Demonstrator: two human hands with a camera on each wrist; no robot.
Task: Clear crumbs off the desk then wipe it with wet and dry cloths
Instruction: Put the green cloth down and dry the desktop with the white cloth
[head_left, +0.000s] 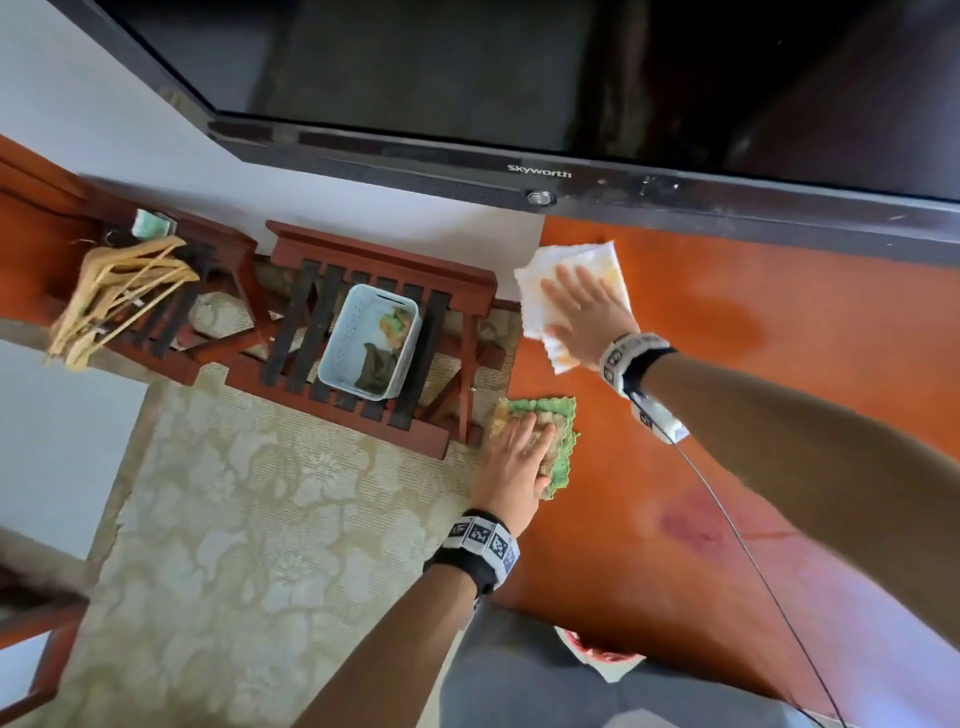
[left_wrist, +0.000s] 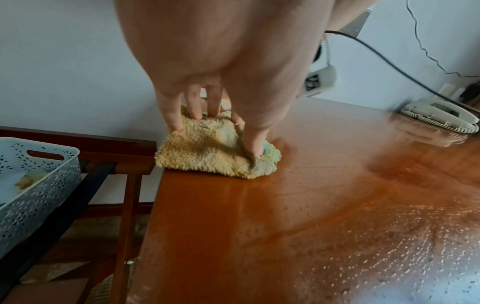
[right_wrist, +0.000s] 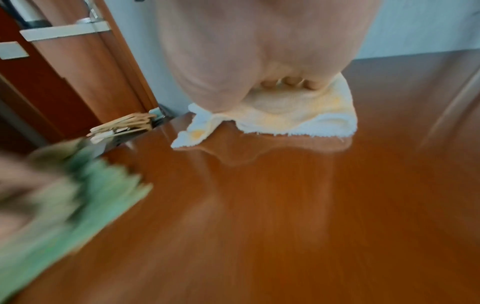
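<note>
The orange-brown desk (head_left: 727, 415) fills the right side of the head view. My left hand (head_left: 519, 457) presses straight fingers onto a folded green and yellow cloth (head_left: 563, 415) at the desk's left edge. In the left wrist view the fingertips and thumb of that hand (left_wrist: 215, 127) dig into the fluffy cloth (left_wrist: 207, 158), and fine droplets streak the desk (left_wrist: 389, 236). My right hand (head_left: 582, 312) lies flat on a white cloth with yellow patches (head_left: 530, 312) at the far left corner, just under the television. The right wrist view shows this cloth (right_wrist: 298, 121) under the palm (right_wrist: 259, 61).
A large black television (head_left: 519, 104) hangs over the desk's back. Left of the desk stands a wooden slatted rack (head_left: 384, 260) holding a pale blue basket (head_left: 369, 340), with wooden hangers (head_left: 119, 291) beyond. A beige telephone (left_wrist: 439, 117) sits at the desk's far end. A cable (head_left: 753, 561) trails from my right wrist.
</note>
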